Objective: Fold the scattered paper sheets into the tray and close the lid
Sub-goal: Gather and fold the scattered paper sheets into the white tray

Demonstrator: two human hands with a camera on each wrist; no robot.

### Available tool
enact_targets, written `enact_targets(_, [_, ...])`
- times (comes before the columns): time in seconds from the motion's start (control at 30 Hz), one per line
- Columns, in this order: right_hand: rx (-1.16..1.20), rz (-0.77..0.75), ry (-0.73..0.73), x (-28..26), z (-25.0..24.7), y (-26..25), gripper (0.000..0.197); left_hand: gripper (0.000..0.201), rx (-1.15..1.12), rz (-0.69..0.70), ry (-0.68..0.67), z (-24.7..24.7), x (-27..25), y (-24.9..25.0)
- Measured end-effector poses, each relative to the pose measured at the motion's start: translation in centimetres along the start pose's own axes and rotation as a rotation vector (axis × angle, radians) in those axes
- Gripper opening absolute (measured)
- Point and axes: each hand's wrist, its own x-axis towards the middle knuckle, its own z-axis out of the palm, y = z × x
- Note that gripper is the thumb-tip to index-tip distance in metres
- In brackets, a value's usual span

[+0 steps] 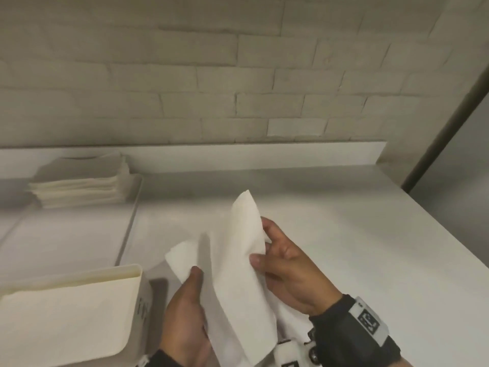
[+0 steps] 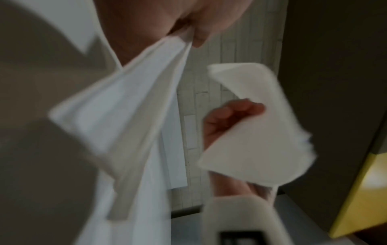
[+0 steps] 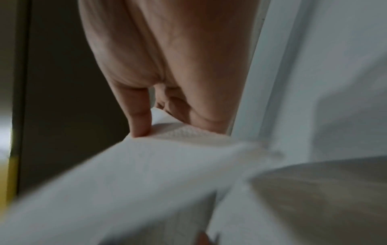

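Observation:
Above the white counter (image 1: 344,247), both hands hold one white paper sheet (image 1: 238,274), partly folded lengthwise. My left hand (image 1: 197,276) pinches its lower left part, thumb on top. My right hand (image 1: 264,241) grips the right edge, thumb in front and fingers behind. The left wrist view shows the left hand (image 2: 190,38) pinching the paper sheet (image 2: 125,107), while the right hand (image 2: 230,116) holds the other flap. In the right wrist view the right hand (image 3: 173,122) curls onto the paper sheet (image 3: 146,165). A flat white tray (image 1: 129,221) at left holds a stack of folded sheets (image 1: 79,186).
A cream container (image 1: 66,313) stands at the near left, close to my left hand. A white brick wall (image 1: 238,75) and a low white ledge (image 1: 264,154) run along the counter's back. The counter's right edge slants past my right wrist.

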Motion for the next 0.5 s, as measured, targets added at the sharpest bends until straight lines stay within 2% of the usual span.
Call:
enact_targets(0.07, [0.086, -0.075, -0.031, -0.3, 0.1, -0.8, 0.062, 0.043, 0.061, 0.052, 0.034, 0.5, -0.2, -0.1])
enact_targets(0.13, [-0.017, -0.08, -0.015, -0.2, -0.1, -0.8, 0.067, 0.052, -0.001, 0.025, -0.025, 0.8, -0.1, -0.4])
enact_targets(0.2, [-0.356, -0.048, 0.069, -0.3, -0.3, 0.1, 0.068, 0.077, -0.14, -0.035, -0.124, 1.1, 0.1, -0.5])
enact_targets(0.27, [-0.679, -0.041, 0.187, -0.5, -0.3, 1.1, 0.062, 0.092, -0.125, -0.02, -0.179, 1.5, 0.2, -0.8])
enact_targets(0.3, [-0.782, -0.027, 0.229, -0.6, -0.4, 1.5, 0.06, 0.084, -0.041, 0.025, -0.181, 1.6, 0.4, -1.0])
enact_targets(0.33, [-0.842, -0.011, 0.268, -0.7, -0.6, 1.7, 0.06, 0.064, 0.076, 0.097, -0.182, 2.0, 0.5, -1.1])
enact_targets(0.37, [-0.882, 0.008, 0.298, -0.7, -0.8, 1.8, 0.066, 0.037, 0.213, 0.207, -0.147, 2.5, 0.6, -1.2])
enact_targets(0.4, [-0.852, 0.045, 0.322, -0.8, -1.1, 1.7, 0.077, 0.018, 0.346, 0.306, -0.103, 3.0, 0.9, -1.5])
enact_targets(0.43, [-0.74, 0.069, 0.344, -0.8, -1.6, 1.6, 0.087, 0.019, 0.468, 0.394, -0.073, 3.5, 1.1, -1.7])
enact_targets(0.5, [-0.508, 0.02, 0.344, -0.9, -2.7, 1.1, 0.074, 0.018, 0.623, 0.537, -0.113, 4.5, 1.3, -1.7])
